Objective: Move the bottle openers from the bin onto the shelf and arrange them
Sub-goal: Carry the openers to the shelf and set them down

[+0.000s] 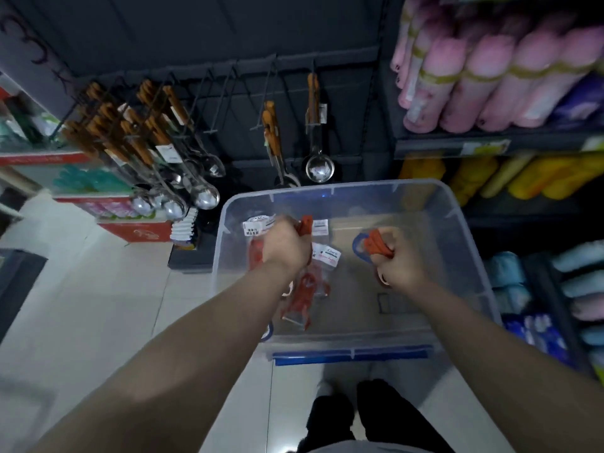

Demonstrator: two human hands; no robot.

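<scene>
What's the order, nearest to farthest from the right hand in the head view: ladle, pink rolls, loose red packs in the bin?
1. Red packs: on the floor of the bin, just left of the right hand.
2. Ladle: hanging beyond the bin's far rim.
3. Pink rolls: stacked high on the right.

Bin (359,338) on the floor (114,289), centre, just beyond the person's legs (385,416). In the bin's left half lie packaged bottle openers (307,289), with the left hand (284,246) over them gripping the left opener (305,225). In the right half, the right hand (400,268) grips the right opener (376,245). Far left: hanging ladles (196,178). Right: shelves (457,147) bearing rolled goods (490,83).
</scene>
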